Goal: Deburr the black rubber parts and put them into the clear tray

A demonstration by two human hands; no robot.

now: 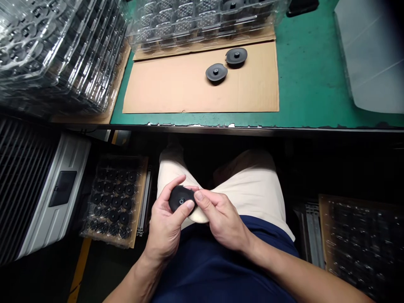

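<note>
Above my lap, my left hand point(167, 223) holds a black round plastic part point(179, 197), its thumb lying across the face near the small central hub. My right hand point(222, 214) is closed at the right edge of this part, thumb and fingers pinched there. Whether something small is also between those right fingers is hidden. On the table, two similar black round parts, a nearer one point(216, 73) and a farther one point(236, 57), lie hub up on a cardboard sheet point(170, 90).
Clear plastic trays point(63, 63) are stacked at the table's left, and another clear tray point(195, 21) stands behind the cardboard. A grey-white bin point(372, 59) is at right. Below table height are a tray of black parts point(116, 198) at left and a dark-filled tray point(362, 240) at right.
</note>
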